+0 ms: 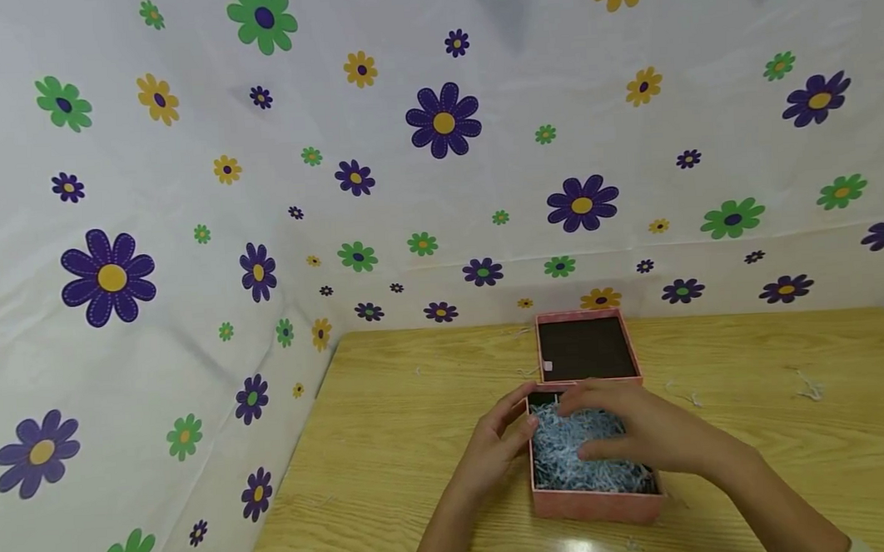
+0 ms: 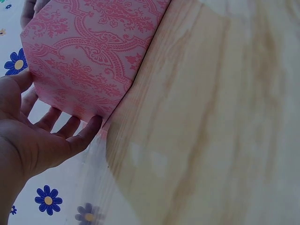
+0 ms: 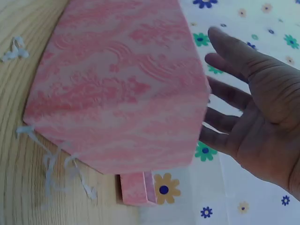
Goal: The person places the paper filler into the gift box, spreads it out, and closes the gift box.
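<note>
A pink patterned box [image 1: 596,505] stands on the table, filled with light blue shredded paper [image 1: 567,457]; its dark inside wall shows at the corners. My left hand [image 1: 490,447] grips the box's far left corner, thumb at the rim. In the left wrist view, the fingers [image 2: 84,133] of that hand wrap the end of the pink side. Over the shredded paper hovers my right hand [image 1: 656,427], fingers spread and loosely bent, thumb apart. The right wrist view has this hand [image 3: 262,112] beyond the box's rim, with nothing gripped.
Directly behind the box lies its pink lid [image 1: 590,347], dark inside facing up, a small pale tag in one corner. Loose paper shreds [image 1: 809,386] are scattered on the wooden table [image 1: 400,470]. A flower-patterned white cloth [image 1: 379,229] hangs behind and at the left.
</note>
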Demonstrator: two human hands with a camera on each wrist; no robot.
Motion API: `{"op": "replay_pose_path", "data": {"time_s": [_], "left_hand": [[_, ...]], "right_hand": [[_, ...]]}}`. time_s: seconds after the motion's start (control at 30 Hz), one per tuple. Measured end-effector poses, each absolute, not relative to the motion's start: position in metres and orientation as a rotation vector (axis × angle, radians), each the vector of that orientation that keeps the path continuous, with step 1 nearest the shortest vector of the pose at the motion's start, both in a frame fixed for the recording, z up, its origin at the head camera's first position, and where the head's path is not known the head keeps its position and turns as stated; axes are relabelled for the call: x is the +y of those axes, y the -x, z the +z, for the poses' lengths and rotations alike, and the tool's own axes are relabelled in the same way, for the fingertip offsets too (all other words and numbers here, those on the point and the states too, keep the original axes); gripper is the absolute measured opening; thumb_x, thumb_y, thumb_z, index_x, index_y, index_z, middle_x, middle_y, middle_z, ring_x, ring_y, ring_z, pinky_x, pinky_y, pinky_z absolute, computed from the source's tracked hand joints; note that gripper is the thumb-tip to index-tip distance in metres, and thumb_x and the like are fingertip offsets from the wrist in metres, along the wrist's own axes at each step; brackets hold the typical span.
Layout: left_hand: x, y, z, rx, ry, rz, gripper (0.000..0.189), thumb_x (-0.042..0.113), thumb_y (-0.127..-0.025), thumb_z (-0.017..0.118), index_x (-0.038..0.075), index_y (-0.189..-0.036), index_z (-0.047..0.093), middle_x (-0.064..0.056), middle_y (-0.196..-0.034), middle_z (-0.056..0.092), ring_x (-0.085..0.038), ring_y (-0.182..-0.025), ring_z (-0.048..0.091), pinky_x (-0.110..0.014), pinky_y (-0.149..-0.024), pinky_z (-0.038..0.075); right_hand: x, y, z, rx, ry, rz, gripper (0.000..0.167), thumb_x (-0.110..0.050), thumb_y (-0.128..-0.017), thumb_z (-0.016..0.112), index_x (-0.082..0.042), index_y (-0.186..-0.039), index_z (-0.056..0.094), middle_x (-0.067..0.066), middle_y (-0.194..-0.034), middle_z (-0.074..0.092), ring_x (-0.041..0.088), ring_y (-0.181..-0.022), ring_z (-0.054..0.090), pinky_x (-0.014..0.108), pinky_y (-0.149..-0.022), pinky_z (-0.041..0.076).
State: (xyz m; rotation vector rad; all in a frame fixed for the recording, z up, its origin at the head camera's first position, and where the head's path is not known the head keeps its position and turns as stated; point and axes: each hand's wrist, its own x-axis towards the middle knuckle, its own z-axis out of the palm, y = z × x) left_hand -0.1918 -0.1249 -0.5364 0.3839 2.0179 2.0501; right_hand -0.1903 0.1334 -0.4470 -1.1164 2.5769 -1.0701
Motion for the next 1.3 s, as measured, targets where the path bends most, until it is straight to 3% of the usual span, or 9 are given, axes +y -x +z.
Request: {"op": "replay_pose_path", "data": {"time_s": [0.37, 0.5, 0.77, 0.93, 1.13, 1.3], "left_hand": [[-0.125, 0.192, -0.537, 2.049, -0.393, 2.034, 0.049, 0.024, -0.11, 0.06, 0.023, -0.158, 0.051, 0.001, -0.164, 0.045, -0.036, -0.154, 0.036, -0.049, -0.111, 0.051], [-0.125, 0.191, -0.539, 2.06, -0.396, 2.022, 0.049, 0.025, -0.111, 0.058, 0.023, -0.159, 0.051, 0.003, -0.165, 0.044, -0.037, -0.154, 0.036, -0.049, -0.111, 0.05], [-0.126, 0.191, -0.538, 2.042, -0.383, 2.024, 0.05, 0.026, -0.11, 0.059, 0.024, -0.159, 0.05, 0.004, -0.164, 0.045, -0.034, -0.154, 0.037, -0.047, -0.108, 0.053], [-0.127, 0.192, -0.537, 2.068, -0.389, 2.002, 0.049, 0.03, -0.11, 0.059, 0.03, -0.158, 0.051, 0.008, -0.164, 0.045, -0.031, -0.154, 0.038, -0.046, -0.11, 0.052], [-0.126, 0.192, -0.54, 2.035, -0.412, 2.021, 0.05, 0.029, -0.11, 0.059, 0.025, -0.159, 0.05, 0.004, -0.164, 0.044, -0.034, -0.153, 0.037, -0.048, -0.107, 0.054], [-0.126, 0.192, -0.539, 2.048, -0.395, 2.021, 0.049, 0.027, -0.11, 0.059, 0.025, -0.159, 0.051, 0.003, -0.164, 0.046, -0.034, -0.153, 0.038, -0.048, -0.109, 0.052]], "right_hand": [[0.135, 0.187, -0.457, 2.855, 0.968, -1.135, 0.046, -0.015, -0.088, 0.088, -0.004, -0.129, 0.07, 0.007, -0.128, 0.07, 0.032, -0.117, 0.069, 0.052, -0.095, 0.059], [0.125, 0.187, -0.465, 2.832, 0.922, -1.026, 0.049, -0.019, -0.09, 0.087, -0.001, -0.131, 0.068, 0.013, -0.131, 0.07, 0.037, -0.121, 0.067, 0.057, -0.099, 0.056], [0.112, 0.186, -0.473, 2.642, 1.006, -0.926, 0.047, -0.024, -0.088, 0.088, -0.009, -0.13, 0.071, 0.003, -0.127, 0.073, 0.026, -0.115, 0.07, 0.049, -0.094, 0.06], [0.11, 0.186, -0.473, 2.605, 1.035, -0.86, 0.045, -0.022, -0.087, 0.089, -0.013, -0.129, 0.073, 0.001, -0.127, 0.073, 0.025, -0.116, 0.07, 0.05, -0.095, 0.059], [0.121, 0.188, -0.465, 2.541, 1.119, -0.947, 0.04, -0.025, -0.094, 0.082, -0.018, -0.132, 0.072, -0.005, -0.131, 0.071, 0.02, -0.121, 0.067, 0.045, -0.099, 0.058], [0.136, 0.197, -0.453, 2.556, 1.309, -1.123, 0.029, -0.014, -0.097, 0.078, -0.021, -0.124, 0.073, -0.009, -0.124, 0.072, 0.015, -0.115, 0.066, 0.041, -0.096, 0.059]]}}
